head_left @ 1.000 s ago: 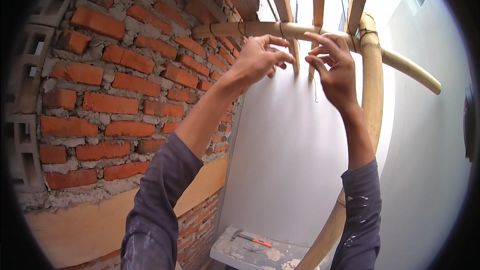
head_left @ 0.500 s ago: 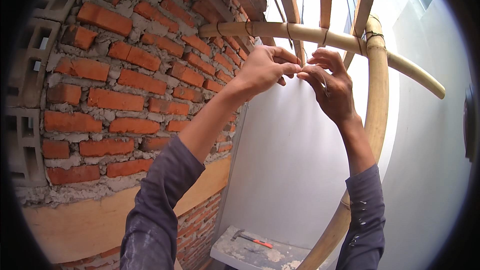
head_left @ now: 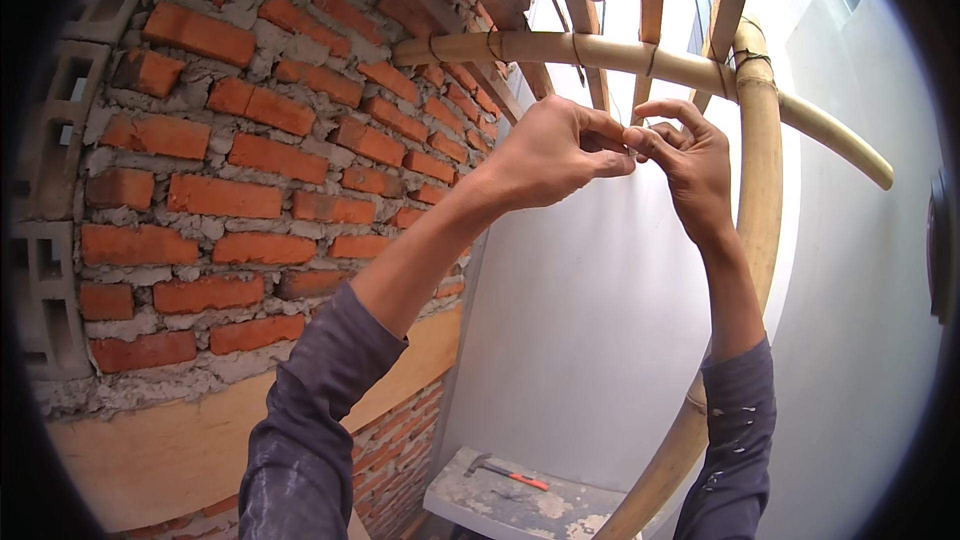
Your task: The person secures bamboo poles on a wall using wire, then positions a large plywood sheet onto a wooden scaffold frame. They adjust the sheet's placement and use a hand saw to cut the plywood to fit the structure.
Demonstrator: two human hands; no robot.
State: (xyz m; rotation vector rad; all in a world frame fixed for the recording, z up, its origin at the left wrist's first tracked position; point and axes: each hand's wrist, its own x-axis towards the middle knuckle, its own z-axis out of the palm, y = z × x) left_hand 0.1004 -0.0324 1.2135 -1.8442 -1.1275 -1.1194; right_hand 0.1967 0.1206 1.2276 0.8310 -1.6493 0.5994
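Observation:
Raised in front of me, my left hand (head_left: 560, 152) and my right hand (head_left: 690, 165) meet fingertip to fingertip just below a horizontal bamboo pole (head_left: 620, 54). Both are closed in a pinch on a thin strand that looks like wire; most of it is hidden by the fingers. Some right-hand fingers curl loosely above the pinch. Dark ties wrap the pole where wooden slats (head_left: 650, 0) cross behind it. To the right, an upright, bending bamboo pole (head_left: 758, 170) is lashed to the horizontal one.
A rough brick wall (head_left: 225, 195) with a wooden board (head_left: 150, 465) runs along my left, beside hollow concrete blocks (head_left: 52, 290). Below, a hammer (head_left: 505, 473) lies on a stained grey slab (head_left: 480, 510). A pale wall (head_left: 570, 340) stands behind the poles.
Both hands have shifted slightly right, still pinched together; the left hand has turned more back-outward. A pale tube end now shows among the slats at the top.

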